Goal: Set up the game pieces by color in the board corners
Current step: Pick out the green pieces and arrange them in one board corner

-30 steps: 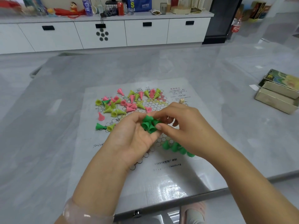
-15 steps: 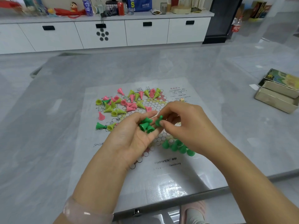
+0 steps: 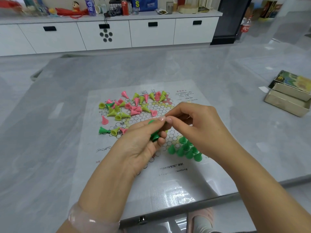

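One colour is partly set: dark green plastic cone pieces (image 3: 185, 149) stand grouped on the printed paper game board (image 3: 176, 179), just below the right hand (image 3: 198, 130). Left hand (image 3: 143, 145) cups more green cones (image 3: 154, 136), and right fingers (image 3: 169, 120) pinch at one. Beyond the fingers, pink and yellow-green cones (image 3: 133, 106) lie mixed and unsorted, so most of the task remains.

A home living room: low white cabinets (image 3: 107, 33) holding clutter.

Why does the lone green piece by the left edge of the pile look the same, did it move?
No. The lone green piece still lies beside the same yellow piece on the board.
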Tool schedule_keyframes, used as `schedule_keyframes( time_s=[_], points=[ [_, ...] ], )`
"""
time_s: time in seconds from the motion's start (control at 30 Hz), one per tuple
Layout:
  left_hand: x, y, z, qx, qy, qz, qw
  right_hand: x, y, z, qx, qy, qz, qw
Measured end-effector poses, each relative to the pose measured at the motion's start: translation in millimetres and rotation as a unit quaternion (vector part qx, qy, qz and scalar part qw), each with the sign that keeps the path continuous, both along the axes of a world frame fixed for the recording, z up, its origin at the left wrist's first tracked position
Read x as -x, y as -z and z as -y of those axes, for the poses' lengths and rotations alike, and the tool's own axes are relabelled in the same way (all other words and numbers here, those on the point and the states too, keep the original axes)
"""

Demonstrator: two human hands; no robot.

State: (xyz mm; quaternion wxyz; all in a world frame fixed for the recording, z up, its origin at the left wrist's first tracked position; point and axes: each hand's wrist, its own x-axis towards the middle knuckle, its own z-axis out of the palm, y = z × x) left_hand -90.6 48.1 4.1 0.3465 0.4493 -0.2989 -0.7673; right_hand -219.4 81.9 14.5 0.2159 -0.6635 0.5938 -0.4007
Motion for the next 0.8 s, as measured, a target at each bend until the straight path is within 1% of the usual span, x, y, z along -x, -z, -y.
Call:
schedule_keyframes(
  time_s=[0.1,0.17,0.27,0.4,0.5,0.57,0.67,0.8],
  points=[
    [1.2,-1.5,-1.0,0.007,0.004,0.010,1.000,4.2,0.5,1.2,-0.006,0.026,0.005,1.000],
    [0.4,-2.5,0.3,0.012,-0.008,0.013,1.000,11.1,1.3,3.4,-0.026,0.052,0.002,0.998],
    [-3.3,-3.2,3.3,0.025,-0.041,0.015,0.999,20.2,3.6,5.2,-0.072,0.068,-0.039,0.994],
    [-5.8,-3.7,2.5,0.039,-0.038,0.021,0.998,20.2,6.2,5.0,-0.084,0.064,-0.098,0.990],
    [-5.8,-3.7,2.6,0.034,-0.051,0.018,0.998,19.6,8.5,7.3,-0.101,0.052,-0.182,0.977],
    [-6.2,-3.5,2.9,0.032,-0.059,0.016,0.998,18.3,11.0,8.6,-0.118,0.029,-0.220,0.968],
    [-7.2,-3.5,3.3,0.033,-0.060,0.010,0.998,16.1,15.2,9.8,-0.128,0.007,-0.244,0.961],
    [-8.3,-4.2,4.0,0.033,-0.065,0.005,0.997,17.5,19.5,11.0,-0.134,0.005,-0.256,0.957]
  ],
)
